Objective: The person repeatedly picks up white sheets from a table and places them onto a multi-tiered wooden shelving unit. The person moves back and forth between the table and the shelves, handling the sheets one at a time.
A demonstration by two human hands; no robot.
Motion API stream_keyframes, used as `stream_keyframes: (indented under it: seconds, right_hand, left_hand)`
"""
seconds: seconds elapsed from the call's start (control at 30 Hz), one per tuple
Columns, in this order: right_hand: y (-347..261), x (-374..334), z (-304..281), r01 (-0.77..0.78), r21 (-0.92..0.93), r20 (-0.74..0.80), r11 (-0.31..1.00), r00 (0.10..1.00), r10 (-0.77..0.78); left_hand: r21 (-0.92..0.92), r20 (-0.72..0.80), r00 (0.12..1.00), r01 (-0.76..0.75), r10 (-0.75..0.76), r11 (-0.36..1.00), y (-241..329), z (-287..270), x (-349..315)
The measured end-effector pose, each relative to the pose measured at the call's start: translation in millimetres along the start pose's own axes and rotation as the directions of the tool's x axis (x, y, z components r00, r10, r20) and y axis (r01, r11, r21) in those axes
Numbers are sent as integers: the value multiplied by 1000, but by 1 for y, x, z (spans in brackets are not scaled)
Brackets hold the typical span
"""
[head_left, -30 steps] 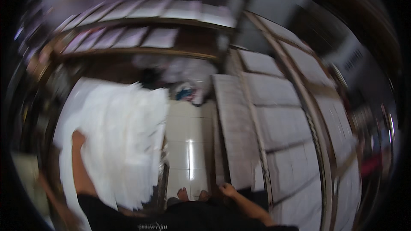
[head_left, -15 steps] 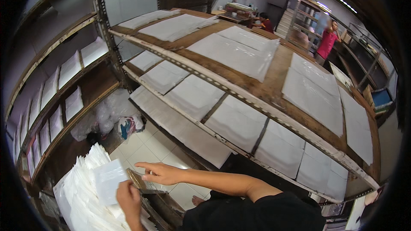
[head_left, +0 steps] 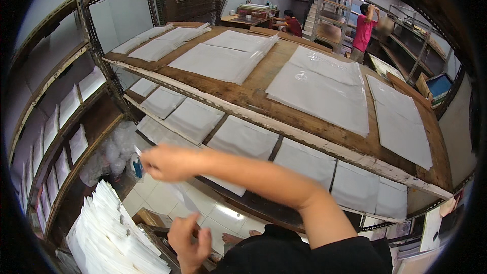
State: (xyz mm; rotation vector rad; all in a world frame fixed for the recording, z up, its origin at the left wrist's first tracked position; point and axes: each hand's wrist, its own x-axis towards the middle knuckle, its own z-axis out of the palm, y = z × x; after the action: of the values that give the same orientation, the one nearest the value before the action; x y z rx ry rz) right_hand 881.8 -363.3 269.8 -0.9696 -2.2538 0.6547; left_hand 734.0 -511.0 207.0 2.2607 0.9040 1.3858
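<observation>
My right hand [head_left: 170,162], smeared by motion, reaches across to the left with its fingers closed on a thin, pale plastic sheet [head_left: 183,198]. Most of the sheet hangs edge-on and blurred below that hand, and a small white tip sticks out beyond the fingers. Lower down, my left hand [head_left: 189,238] has its fingers half curled and the thumb apart, with nothing visible in it. The sheet's lower end comes close to its index finger; whether they touch is unclear. At the lower left a tall, fanned pile of white sheets [head_left: 114,233] stands beside my left hand.
A wooden-topped rack [head_left: 238,96] spans the view ahead, with white stacks on top and on the shelf below. Shelves [head_left: 61,137] at the left hold more stacks. Plastic bags [head_left: 114,147] lie beneath. A cardboard box [head_left: 152,218] stands by the pile. Two people [head_left: 362,30] are farther back.
My right hand has risen off to the left, now gripping the sheet. The left hand has come away from the pile, back to the right. The view has shifted too.
</observation>
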Motion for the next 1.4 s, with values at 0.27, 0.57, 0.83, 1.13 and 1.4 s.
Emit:
stream_keyframes:
  seconds: [0.27, 0.57, 0.83, 1.13, 1.4]
  right_hand:
    - [-102, -89, -233, -160, -422, -256, 892, 965, 52]
    - [-74, -308, -286, -719, 46, -757, 694, 428, 494]
    - [-60, -347, -258, -836, -25, -711, 547, 400, 579]
    - [-58, -350, -248, -865, -82, -731, 494, 390, 561]
    - [-51, -360, -251, -889, -194, -760, 414, 403, 509]
  left_hand:
    - [-246, 306, 946, -34, 111, 969, 5, 96, -7]
    - [288, 852, 385, 221, -354, 932, -163, 207, -199]
    - [503, 858, -44, 277, -512, 819, -237, 219, -338]
    - [586, 731, -5, 517, -682, 624, -256, 204, -373]
    - [511, 756, 68, 561, -651, 651, -256, 211, -378]
